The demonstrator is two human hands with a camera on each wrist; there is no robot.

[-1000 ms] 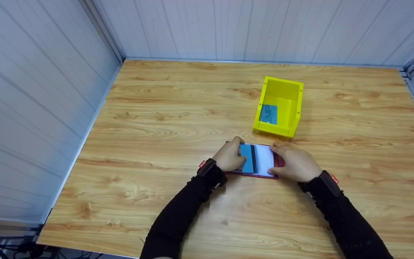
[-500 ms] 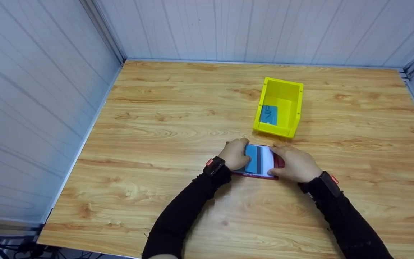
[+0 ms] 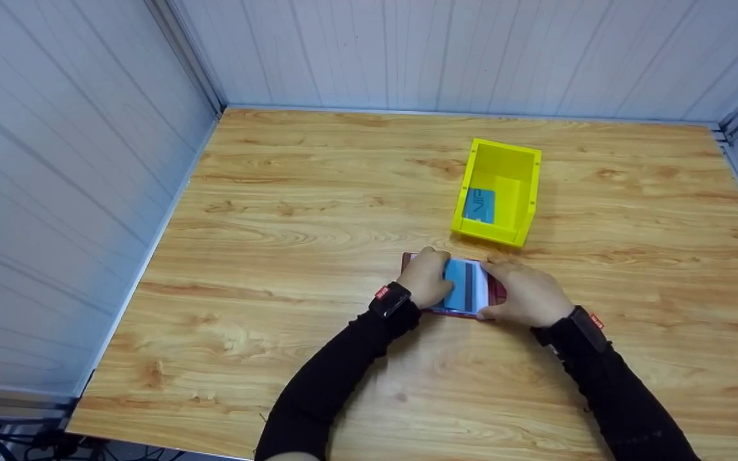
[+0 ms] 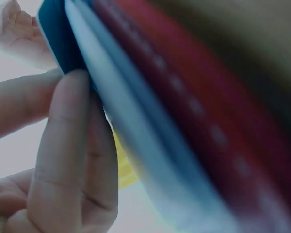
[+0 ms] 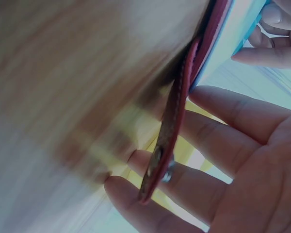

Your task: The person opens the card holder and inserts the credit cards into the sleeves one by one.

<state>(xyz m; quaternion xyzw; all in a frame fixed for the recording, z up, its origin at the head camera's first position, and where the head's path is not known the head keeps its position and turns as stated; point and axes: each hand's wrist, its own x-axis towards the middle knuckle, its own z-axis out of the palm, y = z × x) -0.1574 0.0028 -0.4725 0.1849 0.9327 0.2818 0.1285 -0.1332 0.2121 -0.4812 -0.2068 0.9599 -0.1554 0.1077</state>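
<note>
A red card wallet (image 3: 499, 293) lies unfolded on the table, its white sleeve (image 3: 482, 293) showing. Over that sleeve sits a blue card (image 3: 457, 291) with a dark stripe, which my left hand (image 3: 425, 280) pinches at its left part. In the left wrist view, fingertips (image 4: 75, 80) press the card (image 4: 60, 36) beside the pale sleeves. My right hand (image 3: 529, 293) holds the wallet's right end, thumb on the near edge and fingers on the far one. The right wrist view shows a strap (image 5: 177, 116) with a metal snap standing out beside my spread fingers.
Behind the hands stands a yellow bin (image 3: 519, 235), with another blue card (image 3: 479, 205) marked VIP inside. Pale panel walls (image 3: 369, 54) border the wooden table (image 3: 279, 256) at the back and sides. Cables hang by the near left corner.
My left hand and the blue card have slid right over the white sleeve, towards my right hand. More of the wallet's left end now shows. The right hand stays almost still.
</note>
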